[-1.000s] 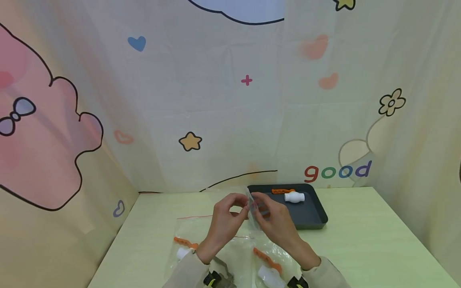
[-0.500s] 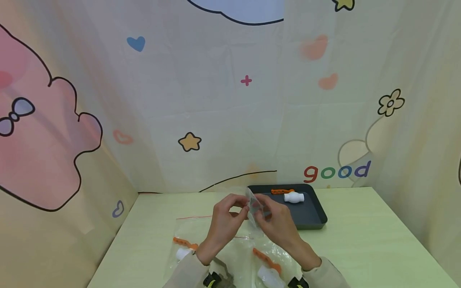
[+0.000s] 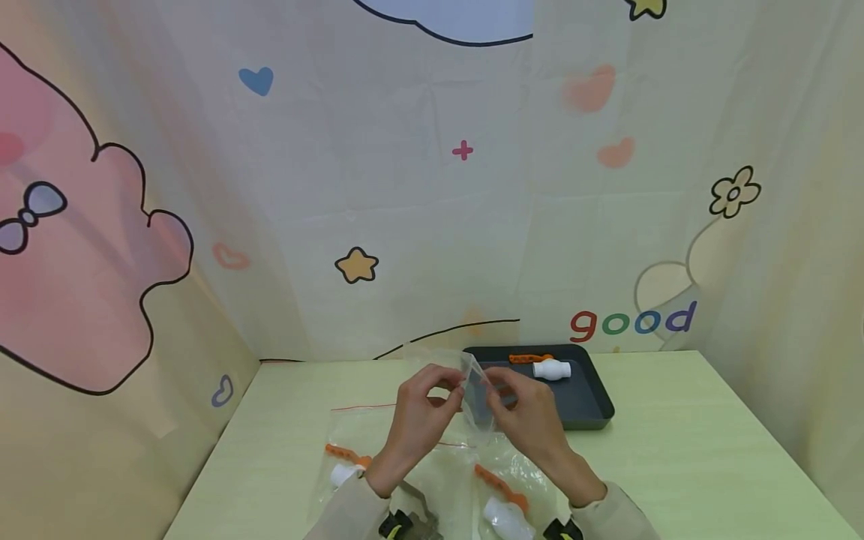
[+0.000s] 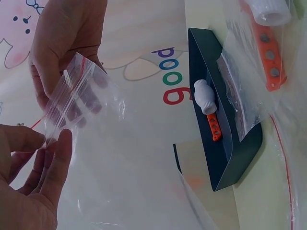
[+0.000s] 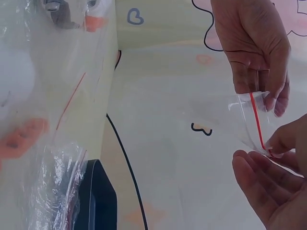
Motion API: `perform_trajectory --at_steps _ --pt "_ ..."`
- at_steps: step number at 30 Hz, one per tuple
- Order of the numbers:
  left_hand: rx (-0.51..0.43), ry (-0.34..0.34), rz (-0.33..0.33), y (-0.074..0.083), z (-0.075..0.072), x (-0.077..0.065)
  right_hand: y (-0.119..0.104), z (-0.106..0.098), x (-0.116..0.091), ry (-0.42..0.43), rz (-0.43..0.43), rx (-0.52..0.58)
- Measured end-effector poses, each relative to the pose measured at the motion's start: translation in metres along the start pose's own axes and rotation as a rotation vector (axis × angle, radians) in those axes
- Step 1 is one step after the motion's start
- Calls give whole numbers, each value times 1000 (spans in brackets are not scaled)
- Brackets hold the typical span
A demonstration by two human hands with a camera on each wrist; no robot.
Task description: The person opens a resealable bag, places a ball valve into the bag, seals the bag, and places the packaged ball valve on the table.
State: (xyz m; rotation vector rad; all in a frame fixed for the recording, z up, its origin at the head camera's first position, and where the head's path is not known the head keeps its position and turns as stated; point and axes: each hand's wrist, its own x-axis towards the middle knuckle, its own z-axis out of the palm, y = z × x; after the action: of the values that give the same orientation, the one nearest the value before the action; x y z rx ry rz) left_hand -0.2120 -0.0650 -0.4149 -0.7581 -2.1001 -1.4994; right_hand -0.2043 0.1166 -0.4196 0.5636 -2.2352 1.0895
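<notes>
A clear zip bag (image 3: pixel 476 394) with a red seal line hangs between my two hands, above the table. My left hand (image 3: pixel 421 405) pinches one side of its mouth between thumb and fingers. At the other side, my right hand (image 3: pixel 529 409) pinches the bag's edge. In the right wrist view, the right thumb and index finger meet at the end of the red line (image 5: pixel 256 117). The left wrist view shows the clear film (image 4: pixel 120 167) spreading below the zip strip, and nothing shows inside it.
Behind my right hand stands a dark tray (image 3: pixel 587 405) holding an orange strip with holes (image 3: pixel 529 359) and a white ribbed piece (image 3: pixel 552 370). Below my wrists lie zip bags with similar orange strips (image 3: pixel 499 486) and white pieces (image 3: pixel 506 519). A printed curtain (image 3: pixel 405 187) closes the back.
My right hand has shifted slightly right, and the bag's mouth has spread wider between the hands. My left hand has stayed nearly still.
</notes>
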Motion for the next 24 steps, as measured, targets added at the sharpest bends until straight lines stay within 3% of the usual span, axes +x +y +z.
perform_trajectory --at_steps 13,24 --pt "83 2 -30 -2 -6 -1 9 -13 0 51 -54 -57" --pt "101 28 20 -6 -16 -3 18 -26 1 112 -85 -107"
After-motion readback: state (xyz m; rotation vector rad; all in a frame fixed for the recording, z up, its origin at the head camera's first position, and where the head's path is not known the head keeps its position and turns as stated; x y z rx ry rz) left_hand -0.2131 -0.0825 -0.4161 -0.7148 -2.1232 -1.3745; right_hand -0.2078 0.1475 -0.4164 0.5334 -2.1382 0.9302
